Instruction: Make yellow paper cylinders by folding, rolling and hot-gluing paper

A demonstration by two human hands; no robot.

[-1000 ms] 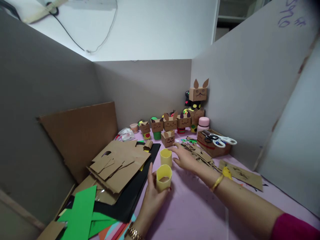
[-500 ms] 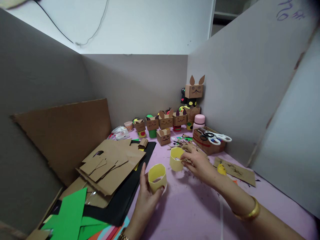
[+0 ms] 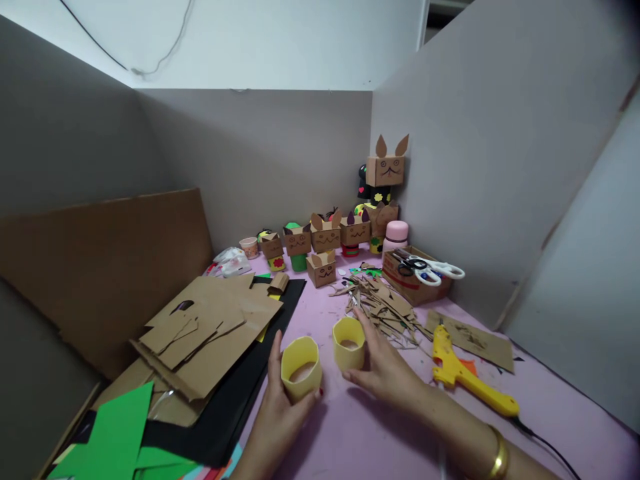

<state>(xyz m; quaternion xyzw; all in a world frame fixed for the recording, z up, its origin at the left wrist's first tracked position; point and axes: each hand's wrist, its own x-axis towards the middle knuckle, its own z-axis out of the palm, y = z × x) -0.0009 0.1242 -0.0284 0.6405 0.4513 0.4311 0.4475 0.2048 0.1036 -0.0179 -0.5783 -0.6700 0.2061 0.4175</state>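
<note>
1. Yellow paper, rolled into two short open rings, is what both hands are busy with on the pink desk (image 3: 390, 433).
2. The left hand (image 3: 280, 410) comes up from the bottom edge. Its grip is closed round the nearer ring (image 3: 301, 368), thumb on the left wall and fingertips on the right, with the opening facing up.
3. The right hand (image 3: 387, 377) reaches in from the lower right with a gold bangle (image 3: 497, 457) at the wrist. Its grip cups the farther ring (image 3: 349, 343), fingers along the right side and thumb below the front. This ring stands upright on the desk.
4. The two rings sit just beside each other, with a narrow gap between them.
5. A heap of cardboard scraps (image 3: 383, 307) lies just behind the right hand.
6. A yellow glue gun (image 3: 463, 375) lies on the desk to the right of that hand, its cable trailing off to the lower right.
7. Scissors (image 3: 431, 269) rest on an open cardboard box (image 3: 415, 288) near the right wall, and a pink bottle (image 3: 397, 235) stands behind the box.
8. Cardboard animal figures (image 3: 325, 237) line the back corner.
9. Stacked cardboard sheets (image 3: 210, 330) lie to the left on black paper (image 3: 250, 390), with green paper (image 3: 115, 440) nearer the camera.
</note>
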